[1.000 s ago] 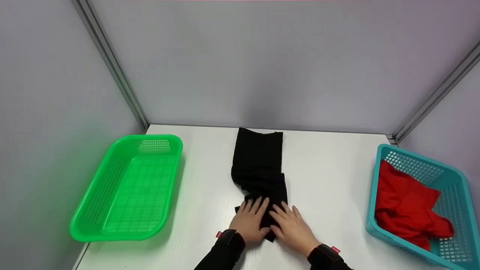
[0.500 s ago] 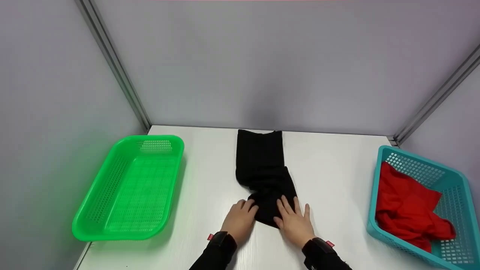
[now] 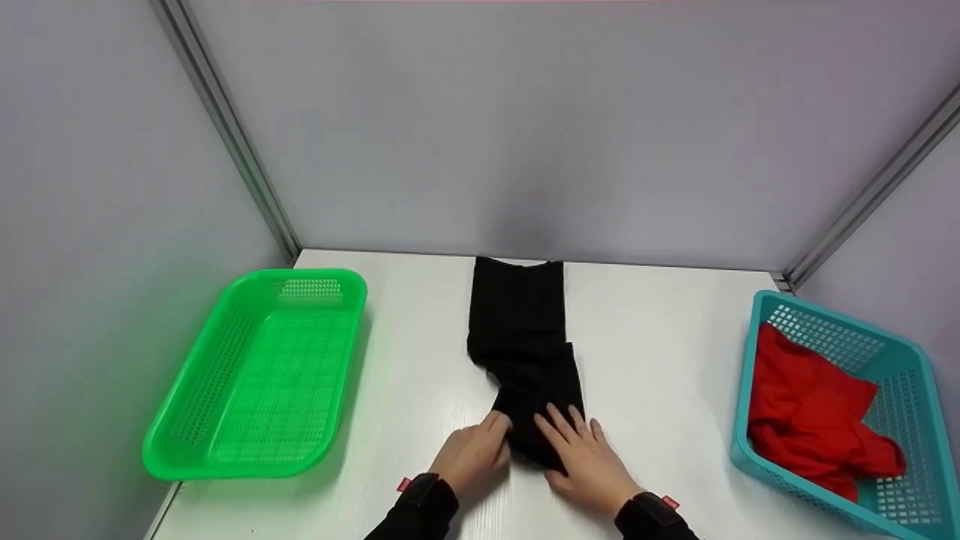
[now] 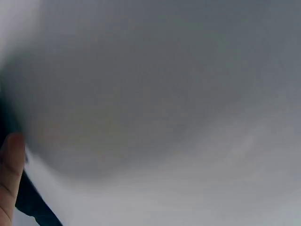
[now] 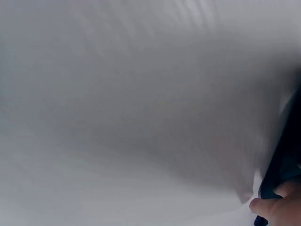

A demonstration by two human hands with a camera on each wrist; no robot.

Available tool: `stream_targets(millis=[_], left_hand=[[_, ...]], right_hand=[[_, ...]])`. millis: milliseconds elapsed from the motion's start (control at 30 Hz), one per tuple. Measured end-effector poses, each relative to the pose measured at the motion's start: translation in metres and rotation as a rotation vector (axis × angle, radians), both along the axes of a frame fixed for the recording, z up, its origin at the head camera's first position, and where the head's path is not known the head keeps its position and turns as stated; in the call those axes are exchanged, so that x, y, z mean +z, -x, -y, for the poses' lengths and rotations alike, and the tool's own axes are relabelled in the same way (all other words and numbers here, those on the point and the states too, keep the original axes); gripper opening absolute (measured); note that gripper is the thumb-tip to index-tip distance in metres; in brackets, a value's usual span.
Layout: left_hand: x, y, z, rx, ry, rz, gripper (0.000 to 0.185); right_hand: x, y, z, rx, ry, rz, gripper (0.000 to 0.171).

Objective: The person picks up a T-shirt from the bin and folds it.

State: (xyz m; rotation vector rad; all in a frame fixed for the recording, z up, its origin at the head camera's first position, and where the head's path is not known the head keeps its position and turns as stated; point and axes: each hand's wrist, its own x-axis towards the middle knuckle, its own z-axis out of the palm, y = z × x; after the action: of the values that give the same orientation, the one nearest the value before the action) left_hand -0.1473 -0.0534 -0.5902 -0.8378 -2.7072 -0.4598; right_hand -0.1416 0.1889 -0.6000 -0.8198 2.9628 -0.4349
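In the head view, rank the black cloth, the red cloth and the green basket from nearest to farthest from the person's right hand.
1. black cloth: under the right hand, table centre.
2. red cloth: to the right, inside the teal basket.
3. green basket: far left, beyond the left hand.

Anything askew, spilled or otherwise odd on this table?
Nothing is spilled or damaged. The black cloth lies as a long strip whose near end is bunched and skewed to the right, where the left hand and right hand touch it. The red cloth sits crumpled in the teal basket. The green basket holds nothing.
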Motion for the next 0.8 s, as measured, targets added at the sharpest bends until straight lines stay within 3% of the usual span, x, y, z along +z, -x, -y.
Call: stream_targets(millis=[133,267,367,467,567,800], left_hand=[[0.010,-0.003,0.005,-0.084,-0.119,-0.056,0.021],[0.015,-0.005,0.015,-0.215,-0.087,-0.198,0.037],[0.017,-0.005,0.020,-0.289,-0.041,-0.298,0.035],[0.024,-0.004,0.023,-0.274,-0.069,-0.328,0.027],[0.036,-0.006,0.026,-0.249,-0.166,-0.260,0.028],[0.064,-0.014,0.034,-0.277,-0.359,0.067,0.038]], right_hand=[[0.005,-0.003,0.000,-0.023,0.035,-0.143,0.075],[0.012,-0.004,-0.004,-0.058,0.149,-0.296,0.048],[0.020,-0.004,-0.011,-0.044,0.235,-0.326,0.039],[0.030,-0.003,-0.019,0.021,0.301,-0.313,0.037],[0.042,-0.002,-0.026,0.093,0.394,-0.272,0.038],[0.069,0.000,-0.039,0.232,0.596,-0.088,0.031]])
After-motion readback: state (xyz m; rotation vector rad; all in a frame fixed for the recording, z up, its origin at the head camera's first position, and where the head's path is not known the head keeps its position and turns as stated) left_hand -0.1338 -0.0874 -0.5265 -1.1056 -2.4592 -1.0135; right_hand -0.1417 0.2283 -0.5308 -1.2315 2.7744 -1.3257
